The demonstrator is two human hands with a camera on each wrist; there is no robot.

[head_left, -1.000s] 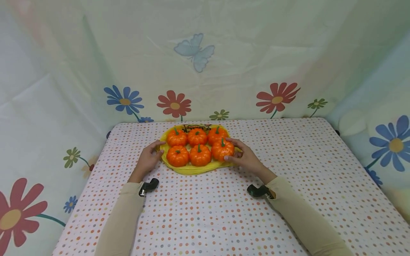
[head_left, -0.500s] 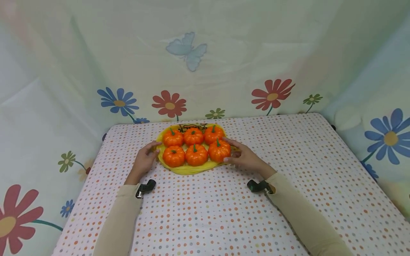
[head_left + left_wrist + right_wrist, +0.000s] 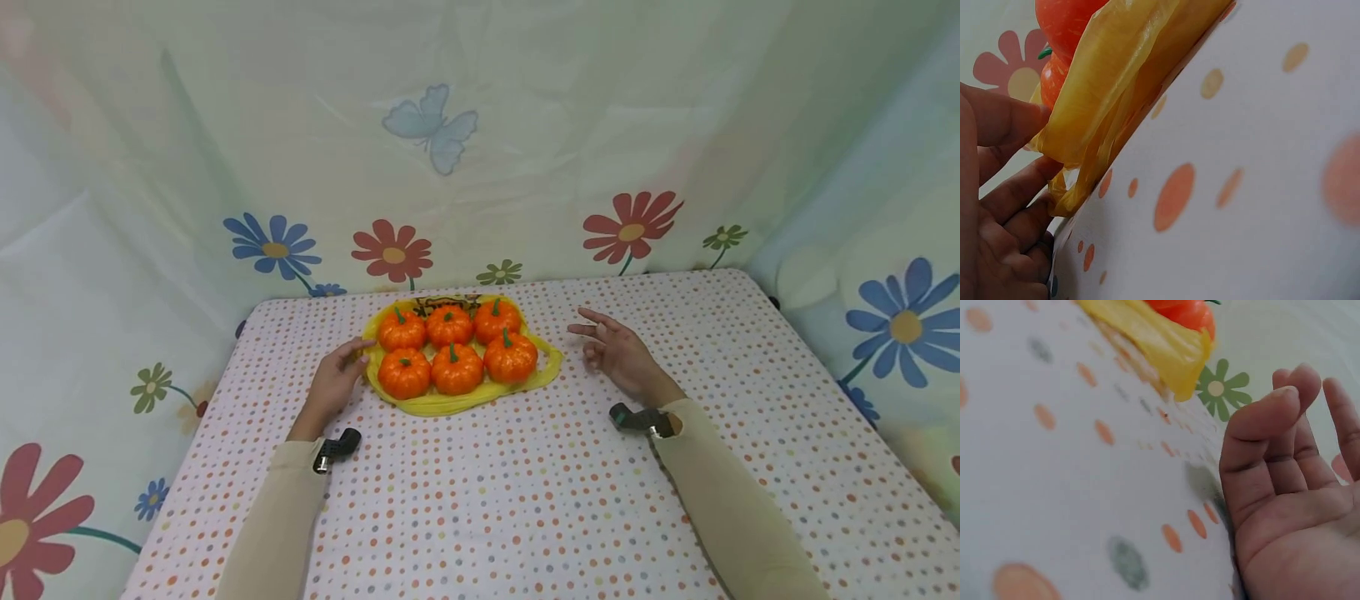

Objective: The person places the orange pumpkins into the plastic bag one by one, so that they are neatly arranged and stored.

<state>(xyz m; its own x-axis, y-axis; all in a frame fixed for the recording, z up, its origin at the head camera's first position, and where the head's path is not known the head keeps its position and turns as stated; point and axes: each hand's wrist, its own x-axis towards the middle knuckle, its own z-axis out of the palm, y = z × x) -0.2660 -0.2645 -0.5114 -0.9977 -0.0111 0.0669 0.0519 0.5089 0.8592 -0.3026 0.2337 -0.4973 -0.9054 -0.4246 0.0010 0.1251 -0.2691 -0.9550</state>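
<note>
Several small orange pumpkins (image 3: 457,368) with green stems sit in two rows on a flattened yellow plastic bag (image 3: 442,405), which has dark print along its far edge. At the bag's left edge is my left hand (image 3: 335,379). In the left wrist view its fingertips touch the crumpled yellow plastic, with thumb and index finger apart. To the right of the bag, my right hand (image 3: 624,358) is held away from it with nothing in its fingers. The right wrist view shows that palm with its fingers loosely bent, beyond the bag's handle loop (image 3: 553,367).
A white tablecloth (image 3: 480,500) with coloured dots covers the table. Behind it and at both sides hangs a pale curtain (image 3: 570,125) printed with flowers and a butterfly. A small black camera (image 3: 337,448) is strapped to each wrist.
My right hand has let go of the front right pumpkin and bag edge and moved away to the right, fingers spreading. My left hand stays at the bag's left edge. The view has shifted slightly.
</note>
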